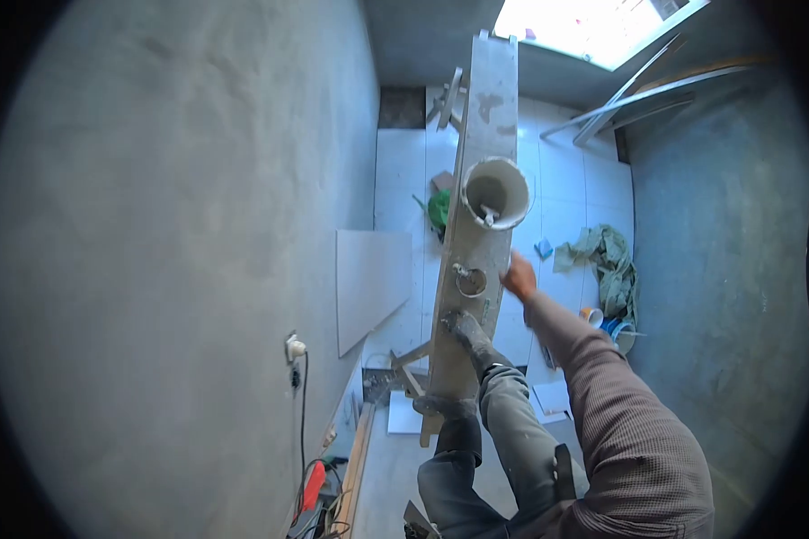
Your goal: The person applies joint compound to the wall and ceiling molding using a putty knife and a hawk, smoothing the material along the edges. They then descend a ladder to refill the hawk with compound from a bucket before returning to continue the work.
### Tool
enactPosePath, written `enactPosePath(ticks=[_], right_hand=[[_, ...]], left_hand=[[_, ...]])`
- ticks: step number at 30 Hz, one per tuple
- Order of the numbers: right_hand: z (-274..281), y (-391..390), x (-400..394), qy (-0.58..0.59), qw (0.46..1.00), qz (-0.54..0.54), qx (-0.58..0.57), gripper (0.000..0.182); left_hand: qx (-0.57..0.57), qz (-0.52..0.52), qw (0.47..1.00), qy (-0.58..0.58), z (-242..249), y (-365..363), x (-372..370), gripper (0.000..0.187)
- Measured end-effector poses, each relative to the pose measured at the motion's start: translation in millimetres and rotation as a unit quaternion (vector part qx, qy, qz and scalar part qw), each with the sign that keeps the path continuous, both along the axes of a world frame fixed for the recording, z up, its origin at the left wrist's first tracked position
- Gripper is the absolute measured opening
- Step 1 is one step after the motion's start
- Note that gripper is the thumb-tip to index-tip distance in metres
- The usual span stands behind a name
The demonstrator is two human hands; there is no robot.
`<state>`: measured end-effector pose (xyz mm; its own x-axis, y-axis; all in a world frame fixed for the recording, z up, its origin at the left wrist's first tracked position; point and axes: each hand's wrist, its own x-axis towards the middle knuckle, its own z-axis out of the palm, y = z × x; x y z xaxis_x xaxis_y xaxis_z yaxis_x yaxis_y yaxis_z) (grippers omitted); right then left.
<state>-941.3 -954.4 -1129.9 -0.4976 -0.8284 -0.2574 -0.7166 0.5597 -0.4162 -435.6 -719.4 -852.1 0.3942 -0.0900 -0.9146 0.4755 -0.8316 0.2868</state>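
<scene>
A long, plaster-stained plank bench runs away from me, and my two booted feet stand on it. On it rests a large bucket with a tool inside. Nearer my feet sits a small round container with a handle-like piece at its rim. My right hand is at the bench's right edge, beside the small container, with its fingers curled; what it holds, if anything, is hidden. My left hand is out of view. A dark tool end shows at the bottom, left of my legs.
A plastered wall fills the left, with a socket and plug. A board leans there. Green cloth, a blue bucket and long metal strips lie right. Wooden strips and cables lie lower left.
</scene>
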Motion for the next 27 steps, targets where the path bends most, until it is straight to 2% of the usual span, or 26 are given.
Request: enactPosePath(ticks=[1, 2, 3, 4, 6, 7, 9, 13, 16, 18, 19, 20, 22, 24, 26, 27], right_hand=[[-31, -26, -15, 0.018, 1.000, 0.007, -0.001, 0.061], [-26, -55, -18, 0.009, 0.998, -0.028, 0.052, 0.074], [-13, -82, -19, 0.008, 0.995, -0.020, 0.097, 0.082], [-19, -99, -25, 0.003, 0.994, -0.020, 0.105, 0.082], [-42, -119, -36, 0.012, 0.982, 0.076, 0.172, 0.062], [-52, -125, -38, 0.008, 0.981, 0.076, 0.178, 0.062], [-71, -130, -43, 0.030, 0.967, 0.133, 0.217, 0.043], [-74, -131, -58, 0.056, 0.970, 0.157, 0.177, 0.028], [-38, -137, -63, 0.075, 0.981, 0.127, 0.123, 0.024], [-26, -144, -69, 0.096, 0.995, -0.026, 0.026, 0.025], [-19, -146, -73, 0.077, 0.994, -0.075, -0.002, 0.025], [-15, -146, -77, 0.080, 0.994, -0.073, -0.005, 0.025], [-8, -145, -80, 0.036, 0.981, -0.166, -0.092, 0.026], [-3, -144, -81, 0.030, 0.979, -0.186, -0.080, 0.027], [2, -145, -84, -0.025, 0.988, -0.154, 0.006, 0.027], [1, -146, -78, 0.007, 0.984, -0.178, -0.016, 0.026]], left_hand=[[0.005, -0.006, 1.000, -0.003, -12, -9, -6, 0.039], [0.010, -0.016, 1.000, -0.007, -23, -18, -12, 0.039], [0.014, -0.022, 1.000, -0.010, -34, -26, -15, 0.039], [0.017, -0.028, 0.999, -0.012, -44, -34, -18, 0.039], [0.024, -0.037, 0.999, -0.018, -59, -45, -22, 0.039], [0.028, -0.040, 0.999, -0.018, -64, -49, -24, 0.039], [0.035, -0.044, 0.998, -0.021, -72, -58, -27, 0.039], [0.039, -0.046, 0.998, -0.019, -82, -69, -30, 0.039], [0.039, -0.051, 0.998, -0.018, -83, -74, -30, 0.039], [0.036, -0.053, 0.998, -0.014, -85, -78, -30, 0.039], [0.034, -0.053, 0.998, -0.012, -87, -80, -31, 0.039], [0.033, -0.055, 0.998, -0.011, -88, -81, -32, 0.039], [0.029, -0.059, 0.998, -0.007, -91, -86, -32, 0.039], [0.025, -0.062, 0.998, -0.004, -91, -88, -31, 0.039], [0.020, -0.063, 0.998, -0.002, -94, -91, -31, 0.039], [0.018, -0.063, 0.998, -0.002, -94, -92, -30, 0.039]])
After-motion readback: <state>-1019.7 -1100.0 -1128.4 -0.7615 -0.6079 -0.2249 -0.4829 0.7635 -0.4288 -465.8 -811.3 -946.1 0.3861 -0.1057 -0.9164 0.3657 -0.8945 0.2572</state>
